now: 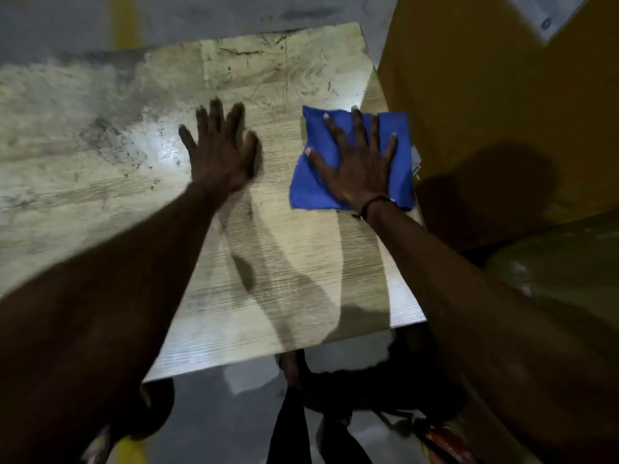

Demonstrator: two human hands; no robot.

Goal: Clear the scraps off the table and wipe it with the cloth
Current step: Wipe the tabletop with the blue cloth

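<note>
On the pale, wood-grain table top (274,262), seen from the head camera, a square blue cloth (315,182) lies flat near the right edge, just beside a large yellow-brown cardboard box (485,95) that stands against that side of the table. The right hand (360,165) lies palm down on the cloth with its fingers (356,128) spread wide, pressing rather than gripping; the cloth shows around the hand on every side. A dark cord bracelet (375,204) circles the right wrist. The left hand (222,152) is also wide open, palm down, fingers fanned, over the bare table to the left of the cloth and well apart from it; it is blurred, so whether it touches the surface cannot be told. It holds nothing. The far part of the table is scuffed and stained with dark marks, while the near part looks smoother, with shadows of both arms falling across it. Scraps cannot be made out on the top. Below the near edge, grey floor (207,430) with a yellow painted line (134,450) shows.
</note>
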